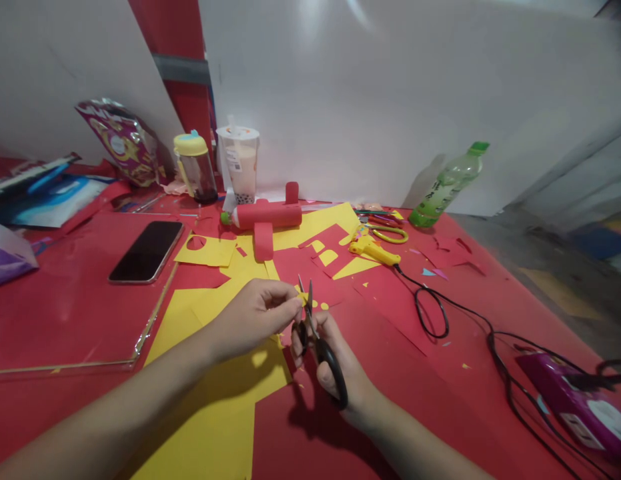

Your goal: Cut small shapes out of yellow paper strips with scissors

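Observation:
My left hand (263,313) pinches a small piece of yellow paper (303,298) between thumb and fingers. Black-handled scissors (333,367) are in my right hand (347,373), its thumb and fingers through the loops. Their blades stand slightly apart, pointing away from me, with the yellow piece between or right beside them. Several small yellow dots (323,306) lie on red paper just beyond the blades. Under my left hand spreads a large yellow sheet (210,427). Farther back lies a red paper-covered tube with strips (270,217), shaped like an airplane.
A yellow glue gun (375,252) lies at the right, its black cord running to a purple power strip (575,400). A green-capped bottle (447,187) leans behind it. At the left are a phone (147,252), a yellow-lidded bottle (195,167), a bubble tea cup (240,163) and a snack bag (123,140).

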A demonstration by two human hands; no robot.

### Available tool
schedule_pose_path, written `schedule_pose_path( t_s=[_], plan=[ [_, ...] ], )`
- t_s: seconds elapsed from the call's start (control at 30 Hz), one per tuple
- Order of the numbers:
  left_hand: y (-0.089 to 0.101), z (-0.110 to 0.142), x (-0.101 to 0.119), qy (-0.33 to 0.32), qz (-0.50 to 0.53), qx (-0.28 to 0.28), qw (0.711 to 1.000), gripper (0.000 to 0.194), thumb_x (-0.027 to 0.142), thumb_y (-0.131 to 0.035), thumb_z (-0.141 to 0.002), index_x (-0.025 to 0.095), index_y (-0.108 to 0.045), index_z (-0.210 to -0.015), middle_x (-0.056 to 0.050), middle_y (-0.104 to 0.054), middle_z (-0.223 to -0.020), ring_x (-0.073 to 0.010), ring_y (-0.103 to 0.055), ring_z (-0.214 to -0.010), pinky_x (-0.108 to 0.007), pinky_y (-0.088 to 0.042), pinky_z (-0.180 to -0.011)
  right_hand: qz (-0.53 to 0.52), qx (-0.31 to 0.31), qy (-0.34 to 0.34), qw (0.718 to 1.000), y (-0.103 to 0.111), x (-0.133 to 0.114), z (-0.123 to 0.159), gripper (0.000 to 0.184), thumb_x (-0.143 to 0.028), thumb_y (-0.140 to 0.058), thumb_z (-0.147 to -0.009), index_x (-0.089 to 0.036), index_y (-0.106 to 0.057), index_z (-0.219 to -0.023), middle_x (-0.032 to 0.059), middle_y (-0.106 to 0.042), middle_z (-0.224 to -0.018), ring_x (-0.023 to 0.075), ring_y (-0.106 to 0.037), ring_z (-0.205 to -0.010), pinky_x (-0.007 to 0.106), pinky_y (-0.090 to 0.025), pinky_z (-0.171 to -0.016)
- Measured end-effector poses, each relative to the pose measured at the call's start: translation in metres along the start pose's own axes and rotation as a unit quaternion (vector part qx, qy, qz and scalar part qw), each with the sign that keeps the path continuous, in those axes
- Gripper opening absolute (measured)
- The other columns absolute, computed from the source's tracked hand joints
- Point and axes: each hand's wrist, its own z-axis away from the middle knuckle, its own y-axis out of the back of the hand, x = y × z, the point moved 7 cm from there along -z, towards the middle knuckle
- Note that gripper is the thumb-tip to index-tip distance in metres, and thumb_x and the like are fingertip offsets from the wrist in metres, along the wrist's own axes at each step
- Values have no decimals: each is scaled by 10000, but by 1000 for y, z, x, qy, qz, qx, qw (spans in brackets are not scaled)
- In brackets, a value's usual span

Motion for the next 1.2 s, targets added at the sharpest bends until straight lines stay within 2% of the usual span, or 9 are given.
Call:
schedule_pose_path(
  t_s=[0.17, 0.57, 0.87, 1.2],
  plan=[
    [-2, 0, 0, -2, 12, 10, 1000, 265, 180, -412, -769, 157, -449, -507, 61, -516, -427, -45, -469, -394, -161, -347, -428, -12, 8, -8, 1000, 0, 0, 1, 456, -592, -566, -624, -252, -316, -794, -7, -387, -728, 118, -332, -579, 237, -302, -490],
    [-3, 3, -1, -16, 3, 41, 999, 286, 238, -406, -804, 158, -456, -534, 63, -517, -431, -52, -485, -407, -173, -364, -448, -35, 29, -22, 999, 5, 9, 2, 442, -607, -555, -624, -252, -355, -795, -19, -403, -710, 99, -311, -532, 216, -274, -454],
    [-2, 2, 1, -18, -3, 40, 999, 264, 218, -409, -796, 160, -466, -545, 67, -519, -426, -49, -476, -402, -168, -351, -435, -21, 19, -24, 999, 2, 5, 2, 436, -605, -542, -638, -254, -331, -785, -24, -382, -690, 93, -261, -503, 219, -238, -443],
    [-3, 3, -2, -18, -5, 40, 999, 278, 232, -407, -793, 157, -489, -538, 55, -525, -438, -54, -478, -412, -174, -360, -441, -14, 25, -23, 999, 4, 8, 2, 442, -620, -529, -634, -254, -335, -790, -26, -382, -675, 99, -269, -503, 225, -259, -450]
  ],
)
